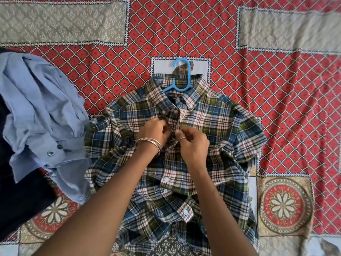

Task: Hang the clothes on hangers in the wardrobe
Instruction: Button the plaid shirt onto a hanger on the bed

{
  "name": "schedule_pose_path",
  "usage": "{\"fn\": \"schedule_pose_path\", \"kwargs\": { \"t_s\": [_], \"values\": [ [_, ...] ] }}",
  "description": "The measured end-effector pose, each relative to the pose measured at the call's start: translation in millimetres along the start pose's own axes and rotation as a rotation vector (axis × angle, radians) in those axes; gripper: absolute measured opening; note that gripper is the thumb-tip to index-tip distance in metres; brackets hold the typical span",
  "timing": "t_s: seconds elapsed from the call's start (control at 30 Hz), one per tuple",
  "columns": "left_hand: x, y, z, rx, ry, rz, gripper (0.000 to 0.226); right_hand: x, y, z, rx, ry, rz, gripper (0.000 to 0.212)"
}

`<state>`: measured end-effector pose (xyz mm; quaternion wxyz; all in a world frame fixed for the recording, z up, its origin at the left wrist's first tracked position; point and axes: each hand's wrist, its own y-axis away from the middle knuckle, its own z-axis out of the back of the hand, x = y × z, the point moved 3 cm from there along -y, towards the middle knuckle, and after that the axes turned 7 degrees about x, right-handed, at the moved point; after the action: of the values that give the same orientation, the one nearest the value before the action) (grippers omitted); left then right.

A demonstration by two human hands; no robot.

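- plaid shirt (212,130) flat on red patterned bedsheet (184,30), blue hanger (181,74) inside collar
- left hand (156,131), right hand (192,143) both pinch shirt's button placket
- collar label unreadable, possibly a brand

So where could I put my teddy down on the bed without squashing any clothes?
Bare bedspread lies beyond the blue hanger hook, and all along the right of the plaid shirt. The left is crowded: the crumpled blue shirt touches the plaid one, dark clothing beside it. Left hand and right hand fill the middle.
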<state>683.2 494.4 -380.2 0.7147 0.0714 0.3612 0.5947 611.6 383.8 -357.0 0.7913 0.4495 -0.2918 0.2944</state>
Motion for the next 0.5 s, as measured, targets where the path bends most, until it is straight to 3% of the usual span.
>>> {"fn": "schedule_pose_path", "kwargs": {
  "t_s": [0.13,0.27,0.5],
  "values": [
    [-15.5,-2.3,11.2,-0.149,0.343,0.06,0.018,-3.8,-12.7,0.1,-0.005,-0.197,-0.068,0.018],
    [-23.0,-1.2,18.7,-0.142,0.322,0.008,0.018,-5.7,-18.7,-1.0,-0.039,-0.25,-0.089,0.018],
    [-21.6,-6.5,18.0,-0.024,0.372,0.061,0.016,-5.8,-23.8,2.5,-0.058,-0.175,-0.078,0.02]
  ]
}}
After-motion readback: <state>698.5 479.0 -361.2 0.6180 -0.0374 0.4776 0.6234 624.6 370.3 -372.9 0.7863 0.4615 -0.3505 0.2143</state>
